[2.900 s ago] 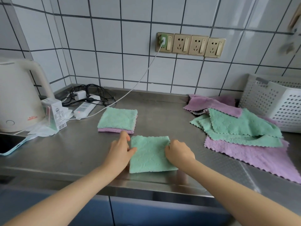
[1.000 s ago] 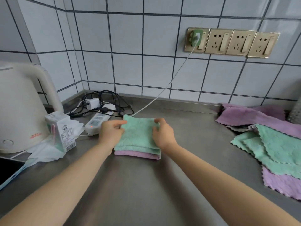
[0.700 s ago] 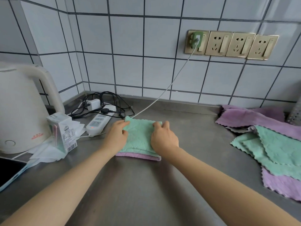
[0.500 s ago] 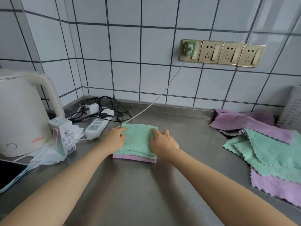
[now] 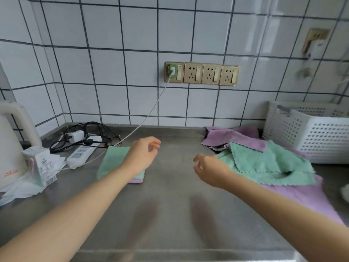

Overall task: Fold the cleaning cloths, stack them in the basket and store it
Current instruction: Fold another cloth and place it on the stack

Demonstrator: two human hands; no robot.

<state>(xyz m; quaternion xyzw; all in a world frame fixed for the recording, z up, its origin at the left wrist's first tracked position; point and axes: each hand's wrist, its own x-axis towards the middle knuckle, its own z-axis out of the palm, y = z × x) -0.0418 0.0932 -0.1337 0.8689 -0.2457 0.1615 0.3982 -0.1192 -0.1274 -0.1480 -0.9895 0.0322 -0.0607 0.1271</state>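
Taking the white perforated basket (image 5: pixel 309 133) at the back right of the steel counter (image 5: pixel 170 214) as the landmark: it stands against the tiled wall, and from this angle nothing can be seen inside it; spilling from its foot toward the counter's middle lies the heap of unfolded cloths (image 5: pixel 264 163), green ones on top of purple, scalloped edges loose and overlapping (how many are in the heap cannot be counted); well to the left of the basket, past the middle of the counter, sits the small folded stack (image 5: pixel 111 163), a green square showing on top and a purple edge at the bottom, partly hidden behind the left forearm. The left hand (image 5: pixel 143 154) hovers above the stack's near-right corner with fingers loosely curled, holding nothing; the right hand (image 5: pixel 209 169) is likewise empty, fingers slack, at the near-left edge of the heap, though whether it touches the green cloth there I cannot tell. As a judgement of progress: only a few cloths are folded, the larger share waits beside the basket, and stacking in the basket and storing it are not yet begun; the next cloth from the heap looks like the step in hand.
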